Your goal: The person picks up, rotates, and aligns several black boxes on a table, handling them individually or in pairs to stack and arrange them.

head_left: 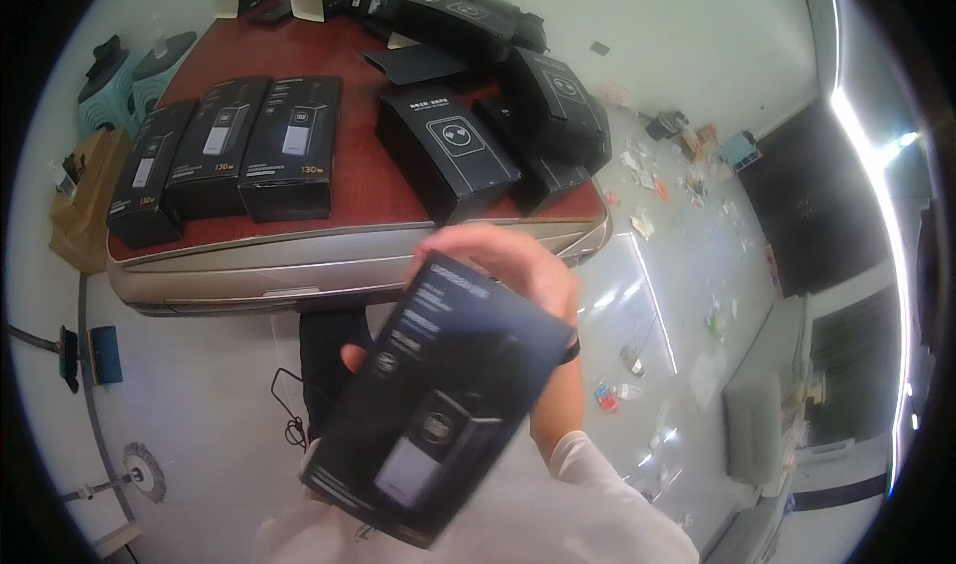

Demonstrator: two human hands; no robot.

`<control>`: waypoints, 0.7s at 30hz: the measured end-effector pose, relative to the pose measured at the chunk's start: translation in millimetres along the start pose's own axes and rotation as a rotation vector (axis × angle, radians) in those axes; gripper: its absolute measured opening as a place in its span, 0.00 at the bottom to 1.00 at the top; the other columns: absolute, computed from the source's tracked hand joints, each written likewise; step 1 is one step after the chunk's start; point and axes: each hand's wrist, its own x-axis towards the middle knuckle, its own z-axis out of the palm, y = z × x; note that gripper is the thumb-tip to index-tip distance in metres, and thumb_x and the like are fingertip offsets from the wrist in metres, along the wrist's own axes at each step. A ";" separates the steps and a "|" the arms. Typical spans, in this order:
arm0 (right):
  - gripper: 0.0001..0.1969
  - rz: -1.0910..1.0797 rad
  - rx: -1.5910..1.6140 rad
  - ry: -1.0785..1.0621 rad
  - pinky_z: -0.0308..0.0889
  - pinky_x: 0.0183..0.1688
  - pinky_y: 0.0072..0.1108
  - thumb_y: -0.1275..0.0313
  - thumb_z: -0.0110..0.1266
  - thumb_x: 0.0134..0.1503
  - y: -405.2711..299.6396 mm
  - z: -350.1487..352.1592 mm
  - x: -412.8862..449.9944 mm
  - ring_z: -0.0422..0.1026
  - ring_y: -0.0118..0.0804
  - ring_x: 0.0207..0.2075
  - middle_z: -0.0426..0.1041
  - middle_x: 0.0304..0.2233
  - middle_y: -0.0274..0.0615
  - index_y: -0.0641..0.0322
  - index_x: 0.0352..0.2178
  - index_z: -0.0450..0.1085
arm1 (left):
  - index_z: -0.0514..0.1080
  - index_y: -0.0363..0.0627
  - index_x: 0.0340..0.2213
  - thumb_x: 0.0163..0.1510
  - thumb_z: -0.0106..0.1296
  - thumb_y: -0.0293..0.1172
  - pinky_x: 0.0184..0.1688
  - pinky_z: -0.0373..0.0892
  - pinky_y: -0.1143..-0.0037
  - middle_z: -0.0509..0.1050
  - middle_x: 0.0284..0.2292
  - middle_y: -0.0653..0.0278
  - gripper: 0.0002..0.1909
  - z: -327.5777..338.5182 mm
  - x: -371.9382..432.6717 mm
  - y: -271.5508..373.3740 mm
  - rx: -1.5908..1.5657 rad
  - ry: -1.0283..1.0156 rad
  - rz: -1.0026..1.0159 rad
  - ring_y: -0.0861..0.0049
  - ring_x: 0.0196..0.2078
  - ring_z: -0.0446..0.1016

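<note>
A black printed cardboard box (441, 385), showing a picture of a device, is tilted in front of my body. My right hand (515, 265) curls around its upper end, a dark band at the wrist. At the box's left edge one fingertip of my left hand (352, 357) shows; the box hides the rest. Beyond, on a red-topped table (358, 183), three similar black boxes (291, 146) lie side by side at the left. Other black boxes (452, 153) with a different design lie at the right, some leaning on each other.
Several black boxes, some with open flaps (310, 4), are heaped at the table's far end. Teal stools (108, 90) and a brown carton (93, 205) stand at the left. Litter (642, 224) is scattered on the floor at the right. A cable (295, 429) hangs below the table.
</note>
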 end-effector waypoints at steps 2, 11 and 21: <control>0.66 0.152 0.158 -0.020 0.59 0.56 0.29 0.50 0.77 0.18 -1.3 12.9 15.0 0.63 0.39 0.56 0.60 0.57 0.50 0.72 0.58 0.53 | 0.64 0.32 0.42 0.53 0.28 0.71 0.42 0.69 0.71 0.71 0.38 0.49 0.45 -0.7 -0.1 1.9 -0.018 0.030 0.042 0.66 0.40 0.73; 0.47 -0.122 -0.893 0.751 0.62 0.53 0.30 0.60 0.75 0.28 -5.2 -5.5 23.2 0.67 0.41 0.50 0.69 0.48 0.44 0.63 0.51 0.62 | 0.62 0.35 0.47 0.55 0.30 0.68 0.46 0.68 0.70 0.69 0.43 0.52 0.42 -26.8 13.3 49.2 -0.161 0.222 0.445 0.66 0.44 0.72; 0.43 0.166 -1.419 1.031 0.59 0.53 0.39 0.54 0.71 0.33 59.8 -20.7 23.4 0.60 0.57 0.52 0.60 0.52 0.58 0.57 0.51 0.63 | 0.59 0.38 0.53 0.58 0.33 0.63 0.51 0.67 0.69 0.67 0.49 0.54 0.39 -35.4 -11.6 103.2 -0.214 0.523 0.960 0.65 0.48 0.70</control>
